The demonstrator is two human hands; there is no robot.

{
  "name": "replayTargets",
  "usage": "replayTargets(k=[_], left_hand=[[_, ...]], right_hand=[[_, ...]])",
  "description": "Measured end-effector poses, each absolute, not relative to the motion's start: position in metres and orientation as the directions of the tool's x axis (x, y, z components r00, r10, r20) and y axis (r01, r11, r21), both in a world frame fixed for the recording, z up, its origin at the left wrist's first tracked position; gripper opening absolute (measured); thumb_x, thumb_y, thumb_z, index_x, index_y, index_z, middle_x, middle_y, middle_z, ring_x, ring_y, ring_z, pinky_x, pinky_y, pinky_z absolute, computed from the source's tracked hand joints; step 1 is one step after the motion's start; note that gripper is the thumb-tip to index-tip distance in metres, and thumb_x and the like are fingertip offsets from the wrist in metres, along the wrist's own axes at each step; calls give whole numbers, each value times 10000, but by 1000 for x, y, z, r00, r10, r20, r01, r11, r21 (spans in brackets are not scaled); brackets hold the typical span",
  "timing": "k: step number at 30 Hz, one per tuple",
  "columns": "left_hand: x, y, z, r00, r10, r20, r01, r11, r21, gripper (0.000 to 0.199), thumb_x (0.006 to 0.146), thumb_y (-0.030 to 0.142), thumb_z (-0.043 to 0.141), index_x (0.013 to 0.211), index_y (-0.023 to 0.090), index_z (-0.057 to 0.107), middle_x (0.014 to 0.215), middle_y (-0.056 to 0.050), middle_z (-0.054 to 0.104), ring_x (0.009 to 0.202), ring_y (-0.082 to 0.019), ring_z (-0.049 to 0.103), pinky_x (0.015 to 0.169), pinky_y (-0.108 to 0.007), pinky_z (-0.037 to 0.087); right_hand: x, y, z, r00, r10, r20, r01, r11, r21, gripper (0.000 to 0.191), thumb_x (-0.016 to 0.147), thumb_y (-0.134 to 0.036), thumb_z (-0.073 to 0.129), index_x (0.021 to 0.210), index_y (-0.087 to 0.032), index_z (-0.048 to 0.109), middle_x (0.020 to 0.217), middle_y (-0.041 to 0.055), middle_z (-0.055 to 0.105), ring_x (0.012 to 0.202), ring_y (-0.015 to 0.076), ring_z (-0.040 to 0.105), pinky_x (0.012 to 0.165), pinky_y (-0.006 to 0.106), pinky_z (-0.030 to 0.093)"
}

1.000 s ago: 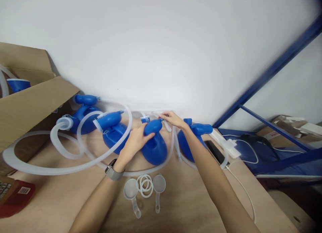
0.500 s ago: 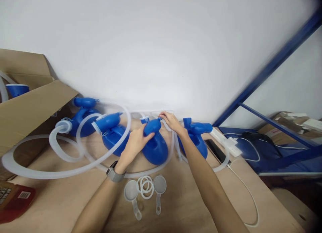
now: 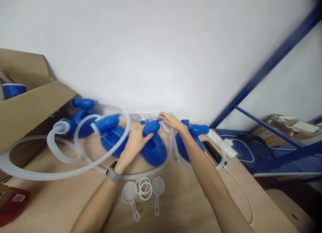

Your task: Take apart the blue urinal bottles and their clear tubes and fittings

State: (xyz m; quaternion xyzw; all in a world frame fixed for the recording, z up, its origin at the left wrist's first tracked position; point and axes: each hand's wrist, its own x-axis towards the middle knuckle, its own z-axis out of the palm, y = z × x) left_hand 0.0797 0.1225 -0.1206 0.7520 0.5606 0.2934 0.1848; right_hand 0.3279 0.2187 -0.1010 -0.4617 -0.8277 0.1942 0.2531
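Note:
My left hand is closed round the neck of a blue plastic bottle, its thumb lying across the rounded top. The bottle has a loop handle and looks like a urinal bottle. At its narrow nozzle, my right hand pinches with thumb and fingertips; whether anything small sits between them is hidden. A capped blue opening shows behind the bottle. Left of my hand lies a similar blue bottle with a wide mouth. Another blue bottle is partly covered by my right forearm.
A translucent hose loops across the table. In front lie two clear round caps with straps and several white rings. A further blue bottle stands by a cardboard box. Rightward are a phone and power strip.
The view has shifted slightly, moving the scene a little left. Both hands keep their places on the bottle and its nozzle.

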Motion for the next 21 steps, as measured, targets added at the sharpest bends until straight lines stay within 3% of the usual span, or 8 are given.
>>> replayTargets(k=[4, 12, 17, 21], left_hand=[[79, 123, -121, 193, 951, 241, 738, -303, 603, 517, 956, 526, 636, 1367, 213, 632, 1192, -136, 779, 1087, -327, 759, 873, -343, 591], [84, 121, -124, 172, 952, 251, 745, -293, 600, 534, 970, 486, 630, 1404, 177, 598, 1148, -150, 787, 1092, -303, 760, 883, -311, 567], [85, 120, -123, 161, 959, 235, 741, -275, 612, 515, 967, 496, 626, 1382, 190, 608, 1150, -154, 785, 1088, -334, 759, 874, -346, 569], [82, 121, -123, 163, 958, 237, 731, -279, 623, 516, 962, 513, 624, 1375, 203, 615, 1205, -143, 772, 1124, -327, 748, 904, -354, 573]], right_hand=[[330, 231, -102, -461, 868, 183, 656, 472, -589, 281, 1058, -388, 471, 1029, -188, 667, 957, 48, 730, 867, 179, 648, 800, 285, 507], [332, 255, -82, -580, 812, 68, 622, 495, -607, 212, 987, -368, 607, 924, -182, 686, 809, 18, 697, 727, 166, 603, 749, 286, 508], [334, 245, -80, -584, 807, 84, 568, 481, -668, 265, 987, -439, 635, 1066, -198, 713, 1025, 66, 756, 945, 206, 679, 906, 353, 535], [335, 234, -93, -565, 818, 105, 490, 435, -755, 469, 897, -515, 737, 1238, -196, 686, 1278, 119, 712, 1178, 235, 665, 1028, 397, 523]])
